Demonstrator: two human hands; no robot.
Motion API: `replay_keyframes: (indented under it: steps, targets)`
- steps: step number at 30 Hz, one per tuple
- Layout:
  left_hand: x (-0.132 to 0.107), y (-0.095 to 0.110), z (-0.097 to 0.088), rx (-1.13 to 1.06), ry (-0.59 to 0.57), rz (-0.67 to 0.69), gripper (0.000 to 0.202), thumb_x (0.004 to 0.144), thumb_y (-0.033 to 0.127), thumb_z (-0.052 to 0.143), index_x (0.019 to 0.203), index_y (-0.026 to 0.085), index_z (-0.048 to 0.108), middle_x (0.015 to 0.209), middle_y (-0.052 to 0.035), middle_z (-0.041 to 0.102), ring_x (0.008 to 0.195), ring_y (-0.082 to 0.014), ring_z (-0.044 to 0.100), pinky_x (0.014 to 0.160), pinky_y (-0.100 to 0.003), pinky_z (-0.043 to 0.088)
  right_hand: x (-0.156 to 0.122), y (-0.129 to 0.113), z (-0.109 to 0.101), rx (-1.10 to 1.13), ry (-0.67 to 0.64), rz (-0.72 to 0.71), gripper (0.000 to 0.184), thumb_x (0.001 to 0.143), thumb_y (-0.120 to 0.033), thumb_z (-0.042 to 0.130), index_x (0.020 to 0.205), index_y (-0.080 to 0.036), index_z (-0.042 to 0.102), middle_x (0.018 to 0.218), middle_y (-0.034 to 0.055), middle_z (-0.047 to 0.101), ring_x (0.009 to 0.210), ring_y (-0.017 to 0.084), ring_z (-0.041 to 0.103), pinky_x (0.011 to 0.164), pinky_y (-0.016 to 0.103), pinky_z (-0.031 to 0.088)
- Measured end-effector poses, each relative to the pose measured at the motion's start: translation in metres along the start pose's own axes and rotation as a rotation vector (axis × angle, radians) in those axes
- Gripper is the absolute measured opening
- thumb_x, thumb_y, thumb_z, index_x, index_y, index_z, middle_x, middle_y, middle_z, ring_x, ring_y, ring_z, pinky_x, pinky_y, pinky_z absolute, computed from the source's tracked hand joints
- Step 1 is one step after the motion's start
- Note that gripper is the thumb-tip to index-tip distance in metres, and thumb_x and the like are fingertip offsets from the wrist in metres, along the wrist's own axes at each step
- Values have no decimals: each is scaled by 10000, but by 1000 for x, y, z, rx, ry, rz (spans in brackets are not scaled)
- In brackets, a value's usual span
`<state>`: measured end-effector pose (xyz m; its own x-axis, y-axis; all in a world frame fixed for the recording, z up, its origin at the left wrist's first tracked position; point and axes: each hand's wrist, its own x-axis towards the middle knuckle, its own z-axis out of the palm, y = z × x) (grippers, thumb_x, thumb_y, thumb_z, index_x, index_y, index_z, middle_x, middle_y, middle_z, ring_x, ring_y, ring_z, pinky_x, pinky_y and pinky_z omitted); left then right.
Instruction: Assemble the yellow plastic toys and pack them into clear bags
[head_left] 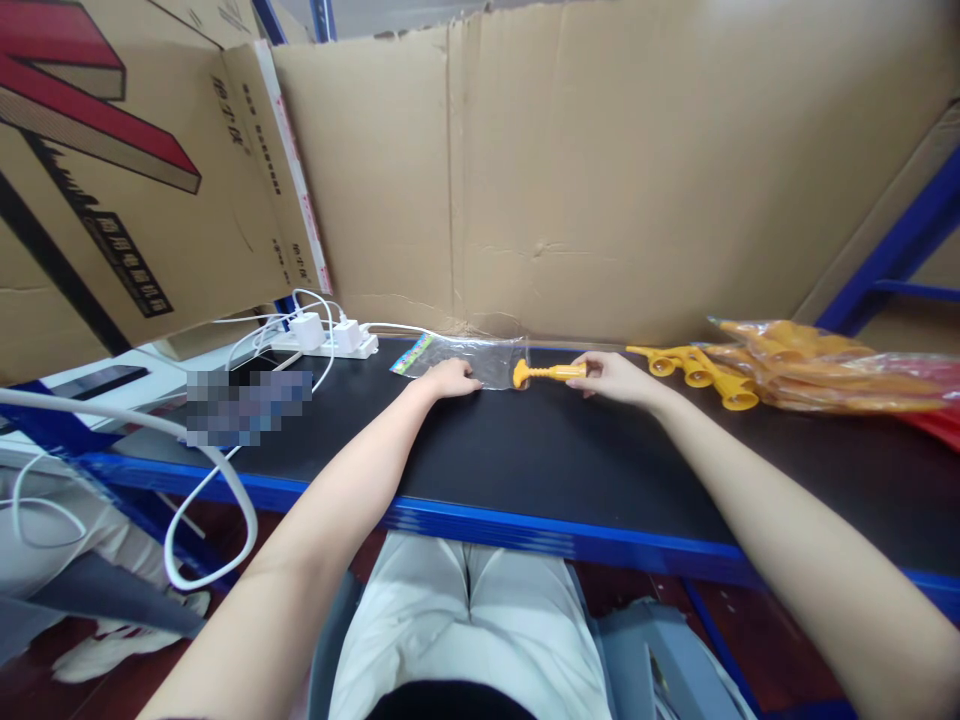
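My left hand (452, 378) rests on a clear plastic bag (495, 350) lying flat on the black shelf top, its fingers curled at the bag's near edge. The bag has a colourful header strip at its left end. Between the thumb and fingers of my right hand (611, 378) is a yellow plastic toy (551, 372), held level by its thicker end. This toy has a twisted shaft and a wider head, which lies at the bag's right end. I cannot tell whether the head is inside the bag or over it.
To the right lie a yellow toy horn with three bells (697, 372) and a pile of bagged yellow toys (810, 375). A power strip (360, 347) with white chargers and cables stands at left, near a pixelated item (251, 407). Cardboard (600, 180) walls the back; a blue rail (525, 535) edges the front.
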<state>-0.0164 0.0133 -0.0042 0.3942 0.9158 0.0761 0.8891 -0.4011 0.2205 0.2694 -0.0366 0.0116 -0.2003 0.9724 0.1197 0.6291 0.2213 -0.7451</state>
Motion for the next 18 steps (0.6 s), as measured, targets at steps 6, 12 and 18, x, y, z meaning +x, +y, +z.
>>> replay_keyframes:
  steps: [6, 12, 18]
  targets:
    - [-7, 12, -4, 60, 61, -106, 312, 805, 373, 401, 892, 179, 630, 1075, -103, 632, 1020, -272, 566, 897, -438, 407, -6, -5, -4, -66, -138, 30, 385, 639, -396, 669, 918, -146, 578, 759, 49, 628, 618, 134, 584, 644, 299, 502]
    - [-17, 33, -3, 95, 189, 25, 459, 798, 565, 389, 832, 167, 615, 1022, -106, 622, 976, -252, 570, 850, -360, 442, -10, -11, -5, -60, -259, 38, 501, 605, -380, 688, 1045, -164, 583, 796, 32, 628, 711, 143, 588, 687, 275, 478]
    - [-20, 47, 1, 87, 177, 105, 364, 789, 498, 443, 797, 173, 606, 950, -80, 634, 857, -207, 602, 725, -281, 467, -9, -10, -3, -58, -250, 53, 498, 605, -353, 680, 1057, -166, 590, 792, 33, 641, 746, 155, 598, 717, 281, 475]
